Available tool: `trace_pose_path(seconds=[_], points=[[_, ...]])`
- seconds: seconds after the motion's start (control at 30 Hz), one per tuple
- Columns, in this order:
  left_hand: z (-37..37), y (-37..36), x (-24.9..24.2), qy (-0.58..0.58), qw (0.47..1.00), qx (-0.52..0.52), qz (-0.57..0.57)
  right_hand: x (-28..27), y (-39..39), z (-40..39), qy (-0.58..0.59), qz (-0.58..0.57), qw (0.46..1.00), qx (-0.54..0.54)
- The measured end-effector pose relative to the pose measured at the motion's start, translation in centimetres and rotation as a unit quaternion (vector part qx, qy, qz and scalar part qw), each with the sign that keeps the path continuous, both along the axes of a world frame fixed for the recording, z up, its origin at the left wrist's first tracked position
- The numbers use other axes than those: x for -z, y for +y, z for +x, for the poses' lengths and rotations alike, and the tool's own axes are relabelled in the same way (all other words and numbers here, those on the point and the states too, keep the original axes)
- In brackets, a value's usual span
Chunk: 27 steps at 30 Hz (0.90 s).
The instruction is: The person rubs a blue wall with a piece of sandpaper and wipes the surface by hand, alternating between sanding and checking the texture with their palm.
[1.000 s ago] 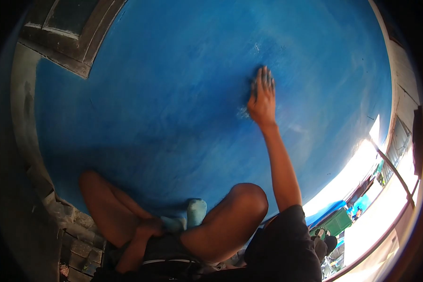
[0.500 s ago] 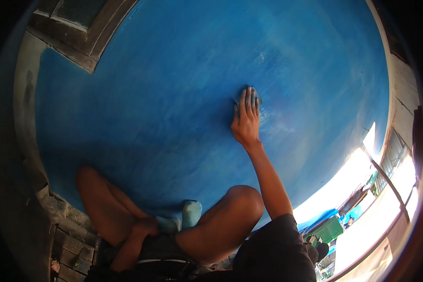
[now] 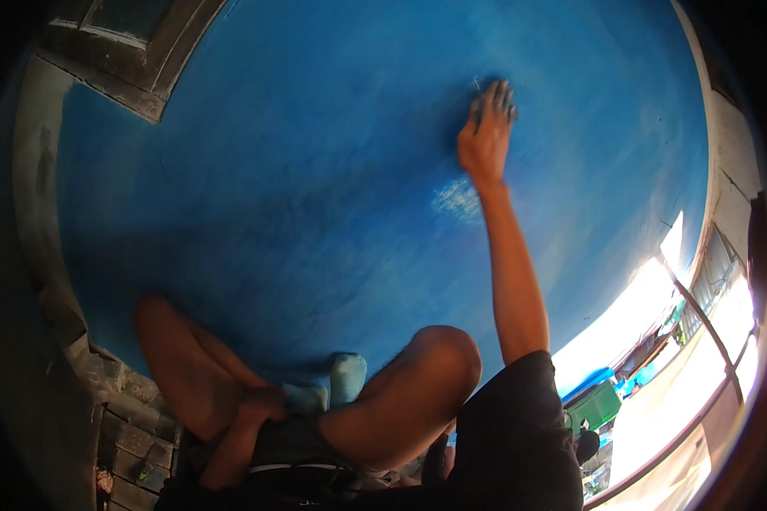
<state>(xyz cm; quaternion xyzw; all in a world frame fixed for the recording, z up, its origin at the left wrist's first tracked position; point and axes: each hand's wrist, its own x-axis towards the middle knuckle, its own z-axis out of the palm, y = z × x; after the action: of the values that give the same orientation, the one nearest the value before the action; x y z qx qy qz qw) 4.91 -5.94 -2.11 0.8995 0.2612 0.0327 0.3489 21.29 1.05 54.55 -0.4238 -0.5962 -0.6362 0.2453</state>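
My right hand [image 3: 488, 123] reaches up against a blue painted surface [image 3: 315, 170], its fingers bent and dark at the tips. Something dark seems pressed under it, too hidden to make out. Below the wrist, a pale scuffed patch [image 3: 458, 200] marks the blue. My left hand [image 3: 264, 404] rests low between my bent legs, beside a light blue sock [image 3: 307, 398] on one foot; its fingers are in shadow and their shape is unclear. A second light blue sock [image 3: 348, 379] covers the other foot.
A dark wooden frame [image 3: 158, 72] borders the blue surface at upper left. Bricks [image 3: 136, 443] lie at lower left. At lower right are a green object [image 3: 595, 407], a curved pole [image 3: 707, 324] and a pale sheet [image 3: 656, 451] in bright light.
My right hand has moved up and slightly right over the blue surface, uncovering the pale patch. My left hand has stayed nearly where it was.
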Motion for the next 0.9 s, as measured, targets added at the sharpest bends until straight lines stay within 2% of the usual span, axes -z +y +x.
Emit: trace_pose_path(seconds=[0.1, 0.17, 0.3, 0.37, 0.43, 0.5, 0.63, 0.7, 0.73, 0.8, 0.83, 0.87, 0.9], points=[[-0.5, -0.4, -1.9, 0.034, 0.999, -0.002, -0.008, 5.4, -1.4, 0.2, -0.062, -0.041, 0.997, 0.004], [-0.1, -0.4, -0.9, 0.031, 0.999, -0.007, -0.007, 7.2, -2.3, 0.0, -0.082, -0.138, 0.987, 0.026], [0.4, 0.3, -0.3, 0.053, 0.998, 0.023, -0.009, 2.5, -1.7, 0.4, -0.100, -0.154, 0.981, 0.053], [0.5, 0.6, 0.6, 0.044, 0.999, 0.028, 0.000, -0.9, -1.1, -0.4, -0.093, -0.093, 0.991, 0.035], [0.5, 0.5, 1.3, 0.026, 0.999, 0.031, 0.007, -3.2, -0.5, -1.1, -0.062, -0.078, 0.995, 0.025], [0.6, 0.2, 1.8, -0.011, 0.999, -0.005, 0.030, -4.0, 0.5, -1.2, -0.027, -0.047, 0.998, 0.023], [0.3, -0.1, -0.1, -0.011, 1.000, -0.004, 0.018, 2.3, 0.0, -1.5, -0.099, -0.058, 0.993, 0.018], [0.1, -0.1, -0.1, -0.004, 1.000, -0.010, -0.005, 4.8, -1.0, -1.9, -0.150, -0.189, 0.970, 0.038], [0.4, 0.1, 0.6, -0.006, 1.000, -0.017, -0.009, 4.2, -0.4, -2.2, -0.154, -0.192, 0.969, 0.032], [1.4, 0.4, 2.3, -0.006, 1.000, 0.000, 0.015, 0.9, -0.5, -1.8, -0.173, -0.166, 0.967, 0.083], [1.1, 0.1, 1.6, -0.005, 1.000, 0.001, 0.013, -1.2, -0.2, -1.8, -0.161, -0.151, 0.975, 0.037], [0.5, 0.0, 0.3, -0.002, 1.000, -0.004, 0.007, -3.2, 0.4, -2.1, -0.160, -0.152, 0.974, 0.038], [0.1, -0.2, -0.4, 0.002, 1.000, -0.008, 0.002, -5.1, 1.1, -2.3, -0.104, -0.114, 0.988, 0.025]])
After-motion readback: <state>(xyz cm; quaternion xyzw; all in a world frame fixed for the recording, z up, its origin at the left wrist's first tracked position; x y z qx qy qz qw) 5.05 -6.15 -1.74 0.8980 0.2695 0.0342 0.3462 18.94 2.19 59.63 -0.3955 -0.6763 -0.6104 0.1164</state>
